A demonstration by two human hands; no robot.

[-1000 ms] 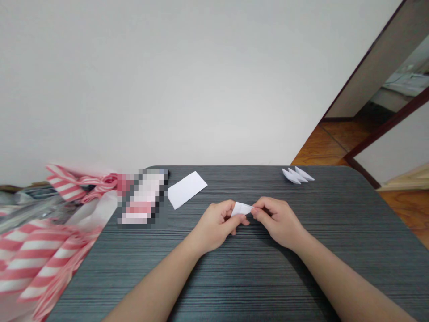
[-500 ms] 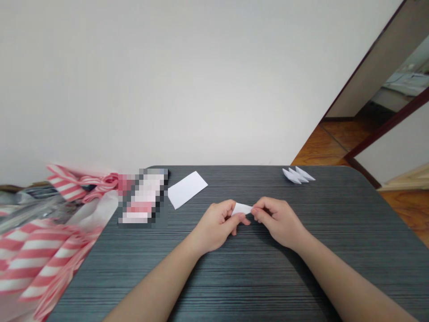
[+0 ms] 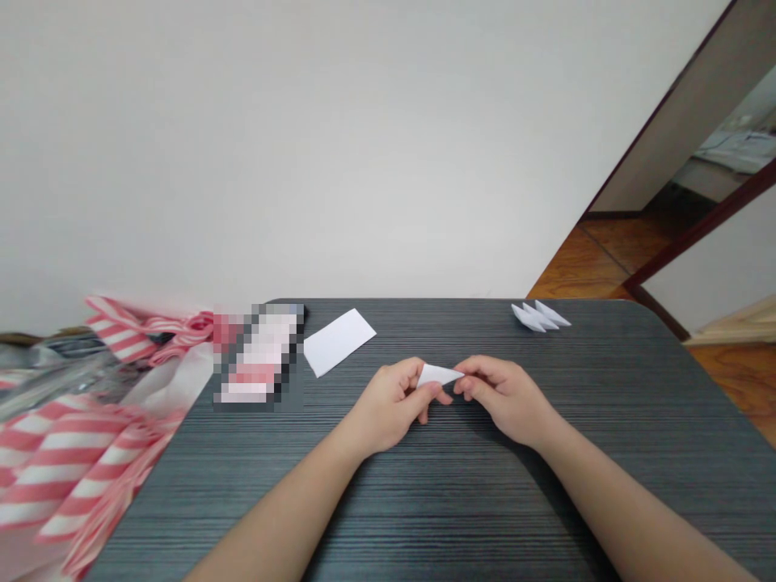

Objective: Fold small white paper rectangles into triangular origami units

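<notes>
Between my hands is a small folded piece of white paper point(image 3: 437, 375), tapering to a sharp point on the right. My left hand point(image 3: 397, 402) pinches its wide end between thumb and fingers. The fingertips of my right hand point(image 3: 498, 396) are closed at the pointed tip, with thumb and index finger pressed on it. Up and to the left lies a flat white paper rectangle point(image 3: 339, 343). Beyond my right hand, several pointed folded paper pieces point(image 3: 541, 316) rest in an overlapping row.
The dark, grooved table point(image 3: 388, 501) has rounded far corners and meets a white wall point(image 3: 388, 162). A pixelated phone-like item point(image 3: 260, 356) lies at the table's left. Red-and-white striped fabric point(image 3: 78, 453) is heaped beyond the left edge. A wooden floor point(image 3: 570, 263) shows at right.
The right fingertips have slid slightly back toward the tip, so more of the paper's point shows. My left hand keeps its pinch, nearly unmoved. The other things lie as before.
</notes>
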